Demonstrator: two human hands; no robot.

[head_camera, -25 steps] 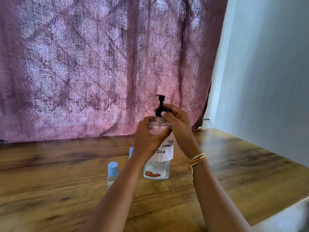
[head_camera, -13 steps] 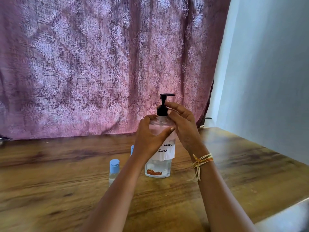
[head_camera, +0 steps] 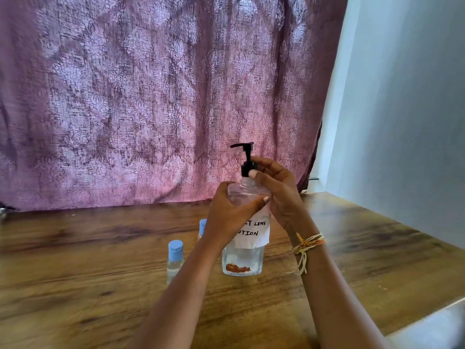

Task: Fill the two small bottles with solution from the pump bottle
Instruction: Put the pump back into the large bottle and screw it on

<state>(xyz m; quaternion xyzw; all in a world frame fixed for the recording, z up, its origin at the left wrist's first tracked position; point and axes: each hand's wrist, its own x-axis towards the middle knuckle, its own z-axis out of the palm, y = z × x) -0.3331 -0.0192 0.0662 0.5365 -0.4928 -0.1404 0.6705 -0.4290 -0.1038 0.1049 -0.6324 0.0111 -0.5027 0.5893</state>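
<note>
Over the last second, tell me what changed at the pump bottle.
The black pump head turned: its spout faced the camera, then pointed right, now points left, as the right hand twists the collar. The left hand stays gripping the pump bottle; both small bottles remain capped.

wooden table (head_camera: pixel 100 285) carries pump bottle (head_camera: pixel 242 260) and two small bottles (head_camera: pixel 175 258).

A wooden table (head_camera: pixel 75 285) with dark grain streaks fills the lower view. Directly behind the table hangs a purple patterned curtain (head_camera: pixel 151 96), light glowing through its weave. Right of the table stands a plain pale wall (head_camera: pixel 402 109).
</note>
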